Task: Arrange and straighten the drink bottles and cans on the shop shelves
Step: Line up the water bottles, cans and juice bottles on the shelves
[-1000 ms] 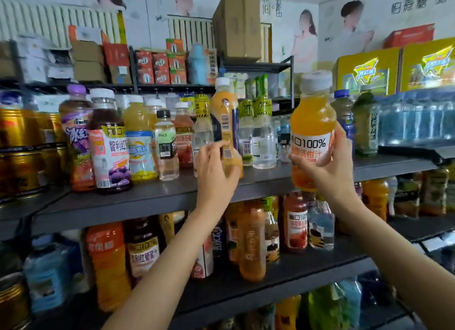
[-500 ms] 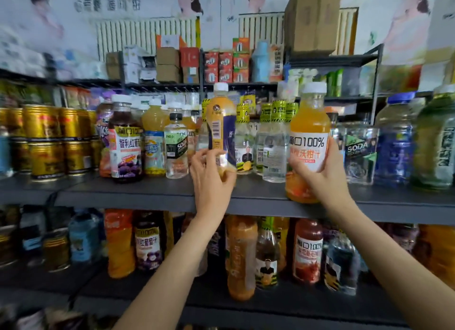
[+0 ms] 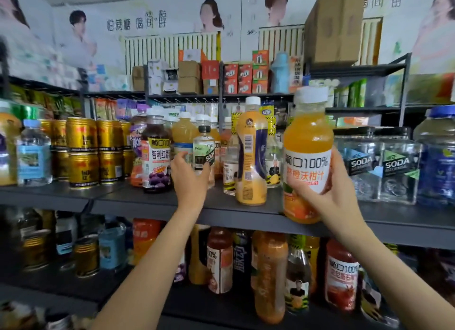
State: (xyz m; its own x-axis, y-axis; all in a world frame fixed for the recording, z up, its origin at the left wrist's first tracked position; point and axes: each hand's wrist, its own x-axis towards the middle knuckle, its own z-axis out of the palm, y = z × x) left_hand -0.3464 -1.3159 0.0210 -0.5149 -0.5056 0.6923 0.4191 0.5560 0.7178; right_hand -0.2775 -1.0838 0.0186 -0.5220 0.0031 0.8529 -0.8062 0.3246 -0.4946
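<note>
Up close, a person faces dark shop shelves [image 3: 246, 207] crowded with drinks. Their right hand [image 3: 330, 194] is wrapped around a large orange juice bottle [image 3: 306, 154] with a white cap, holding it upright at the front edge of the upper shelf. Their left hand [image 3: 190, 175] curls around a small clear soda bottle [image 3: 203, 148] standing on that shelf, beside a dark grape juice bottle [image 3: 156, 157]. Between the hands stands a tall orange bottle [image 3: 251, 154] with a barcode. Gold cans [image 3: 83, 152] are stacked further left.
</note>
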